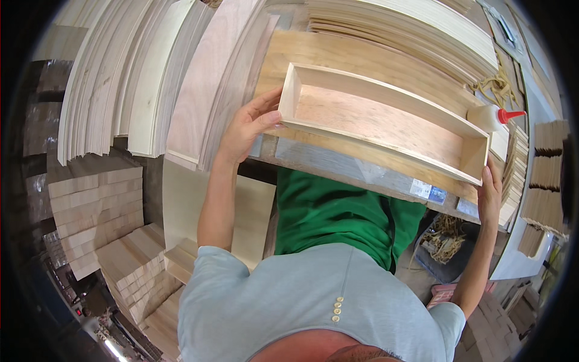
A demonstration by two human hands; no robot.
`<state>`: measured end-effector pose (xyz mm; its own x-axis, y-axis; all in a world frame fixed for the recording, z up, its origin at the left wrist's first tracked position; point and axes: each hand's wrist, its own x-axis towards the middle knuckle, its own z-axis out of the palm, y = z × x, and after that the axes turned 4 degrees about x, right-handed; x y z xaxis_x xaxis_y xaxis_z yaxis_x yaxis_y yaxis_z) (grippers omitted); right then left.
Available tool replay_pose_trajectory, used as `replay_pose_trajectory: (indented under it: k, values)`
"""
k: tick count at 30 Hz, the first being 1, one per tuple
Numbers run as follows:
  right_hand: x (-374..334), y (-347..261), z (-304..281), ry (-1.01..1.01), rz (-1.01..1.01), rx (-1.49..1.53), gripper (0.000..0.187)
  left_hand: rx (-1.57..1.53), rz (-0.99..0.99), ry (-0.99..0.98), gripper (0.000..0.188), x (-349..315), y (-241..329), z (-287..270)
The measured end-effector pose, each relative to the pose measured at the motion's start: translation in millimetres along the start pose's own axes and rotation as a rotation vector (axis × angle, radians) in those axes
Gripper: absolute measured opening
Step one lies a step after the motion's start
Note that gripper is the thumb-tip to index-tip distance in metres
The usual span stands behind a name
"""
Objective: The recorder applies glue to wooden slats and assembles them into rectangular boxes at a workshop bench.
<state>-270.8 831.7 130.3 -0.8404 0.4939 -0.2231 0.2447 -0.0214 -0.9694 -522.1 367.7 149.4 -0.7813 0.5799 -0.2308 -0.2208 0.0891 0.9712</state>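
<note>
A long, shallow wooden box (374,123) with thin pale walls lies at a slant before me, its open side facing up. My left hand (248,128) grips its left end, thumb on the near corner and fingers behind the end wall. At the other end, my right hand (490,192) closes around the near right corner. Its fingers are partly hidden by the box. Beneath the box is a wooden board (289,48) on the workbench. A white glue bottle with a red nozzle (487,117) lies just beyond the box's right end.
Stacks of thin wood panels (157,78) stand at the left, with more sheets (422,36) at the back. Wooden pieces (96,205) are piled at lower left. A dark bin of wood shavings (443,244) sits below the bench, and tan rubber bands (497,87) lie near the bottle.
</note>
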Motion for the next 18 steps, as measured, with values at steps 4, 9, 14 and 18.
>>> replay_pose_trajectory:
  k: [4,9,14,18]
  values:
    - [1.6,3.5,-3.3,-0.023,-0.007,0.040,0.054,-0.077,-0.052,-0.019,0.058,0.5,5.3,-0.7]
    - [-0.9,2.3,-6.5,0.023,0.022,0.016,0.055,-0.046,-0.102,0.005,0.060,-0.7,14.3,5.6]
    - [0.7,-4.0,-4.4,0.014,0.053,0.052,0.055,0.077,-0.075,0.004,0.055,0.0,15.2,4.1]
    - [-5.6,-40.9,13.3,-0.029,-0.042,-0.358,0.061,0.123,-0.185,0.031,0.057,-8.1,10.3,8.7]
